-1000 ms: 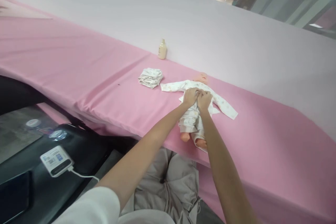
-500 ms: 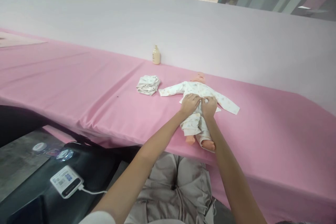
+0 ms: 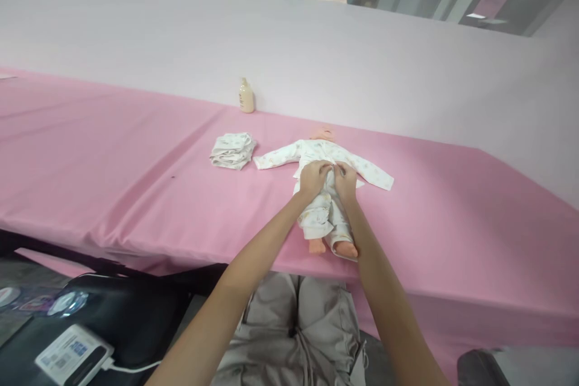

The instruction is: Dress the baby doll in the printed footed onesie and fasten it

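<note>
A baby doll lies on its back on the pink-covered table, head toward the wall and feet toward me. It wears a white printed long-sleeved top with both sleeves spread wide. Printed baby pants cover its legs, and the feet poke out at the cuffs. At the doll's waist my left hand is closed, pinching the pants' waistband. Close beside it, my right hand also pinches the waistband. The fingertips of both hands nearly meet, and the cloth between them is partly hidden.
Left of the doll sits a folded stack of printed cloth. A cream pump bottle stands by the white wall. On a black chair at lower left are a white device with a cable and a plastic bottle.
The view has shifted slightly to the right. Both hands stay at the doll's waist, their fingertips drawn a little closer together on the waistband.
</note>
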Motion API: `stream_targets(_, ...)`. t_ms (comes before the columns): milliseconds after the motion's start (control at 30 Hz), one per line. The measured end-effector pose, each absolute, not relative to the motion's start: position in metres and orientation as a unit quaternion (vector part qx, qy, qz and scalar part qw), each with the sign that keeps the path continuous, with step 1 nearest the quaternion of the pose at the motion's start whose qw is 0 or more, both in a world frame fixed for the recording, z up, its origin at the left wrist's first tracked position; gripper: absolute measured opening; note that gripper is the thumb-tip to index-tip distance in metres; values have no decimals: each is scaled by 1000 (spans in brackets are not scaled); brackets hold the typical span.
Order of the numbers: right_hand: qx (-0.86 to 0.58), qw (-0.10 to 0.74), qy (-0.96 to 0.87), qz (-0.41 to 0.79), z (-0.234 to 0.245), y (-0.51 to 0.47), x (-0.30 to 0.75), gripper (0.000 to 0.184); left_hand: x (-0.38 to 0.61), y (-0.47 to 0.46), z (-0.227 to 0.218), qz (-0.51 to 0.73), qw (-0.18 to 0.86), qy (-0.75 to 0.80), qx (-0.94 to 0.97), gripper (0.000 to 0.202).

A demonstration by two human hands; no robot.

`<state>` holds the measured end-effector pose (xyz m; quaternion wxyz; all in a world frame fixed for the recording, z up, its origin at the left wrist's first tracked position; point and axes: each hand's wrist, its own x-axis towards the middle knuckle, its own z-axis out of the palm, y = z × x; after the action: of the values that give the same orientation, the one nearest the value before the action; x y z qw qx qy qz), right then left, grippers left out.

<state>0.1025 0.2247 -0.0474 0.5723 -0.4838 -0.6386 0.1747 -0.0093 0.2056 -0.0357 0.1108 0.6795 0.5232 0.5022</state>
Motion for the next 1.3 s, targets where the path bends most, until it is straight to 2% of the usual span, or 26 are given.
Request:
stream_targets(100, -487, 563, -644, 177, -49, 226, 102, 27, -10, 210, -40, 530, 176, 524, 643, 18)
stream_targets(233, -491, 545, -664, 148, -50, 223, 101, 26, -13, 210, -43, 583, 254, 507, 582, 33)
stream_targets(333, -488, 538, -674, 135, -47, 216, 100, 26, -14, 209, -43, 603, 276, 494, 563, 33)
stream_targets(533, -473, 515, -707, 105, -44, 209, 100, 31, -16, 211, -50, 620, 260, 485, 560, 29)
stream_targets(633, -477, 518, -701, 113, -45, 211, 100, 24, -17, 213, -51, 601, 230, 508, 572, 24)
stream_targets(767, -498, 520, -680, 141, -46, 217, 100, 15, -15, 212, -50, 572, 214, 537, 582, 26)
stream_targets(1100, -522, 494, -677, 159, -47, 225, 100, 9, -13, 212, -52, 575, 171, 546, 584, 20)
stream_targets(1300, -532, 464, -695, 140, -47, 224, 98, 8, -13, 211, -51, 583, 183, 552, 567, 21)
